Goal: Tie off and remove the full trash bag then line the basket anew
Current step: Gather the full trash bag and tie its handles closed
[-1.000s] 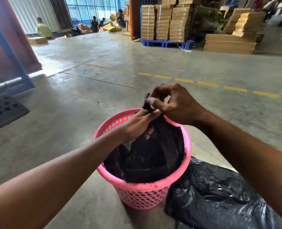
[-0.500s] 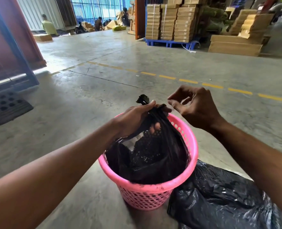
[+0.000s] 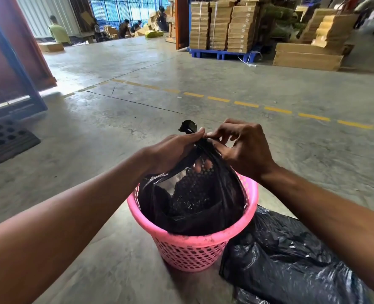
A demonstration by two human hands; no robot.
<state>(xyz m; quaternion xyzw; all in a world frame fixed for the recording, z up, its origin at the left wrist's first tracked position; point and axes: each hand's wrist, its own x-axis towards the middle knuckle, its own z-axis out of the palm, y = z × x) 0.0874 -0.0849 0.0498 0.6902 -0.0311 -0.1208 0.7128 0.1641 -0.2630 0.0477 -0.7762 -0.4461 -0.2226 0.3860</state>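
Observation:
A pink perforated basket (image 3: 188, 251) stands on the concrete floor below me. Inside it sits a black trash bag (image 3: 194, 205) with its top gathered into a twisted neck above the rim. My left hand (image 3: 172, 150) is shut around that neck, and a short tuft of plastic sticks up past my thumb. My right hand (image 3: 240, 148) pinches the bag's neck from the right side with its fingertips, touching my left thumb. A second black bag (image 3: 287, 260) lies crumpled on the floor to the right of the basket.
Concrete floor with a dashed yellow line (image 3: 247, 104) runs across. Stacked cardboard boxes on a blue pallet (image 3: 221, 54) stand far ahead, more flat cartons (image 3: 306, 58) to the right. A black perforated mat (image 3: 4, 139) lies at left by a red container. People work in the distance.
My right hand let go of the bag's neck, drew off to the right, then came back and now pinches it again. My left hand kept its hold throughout.

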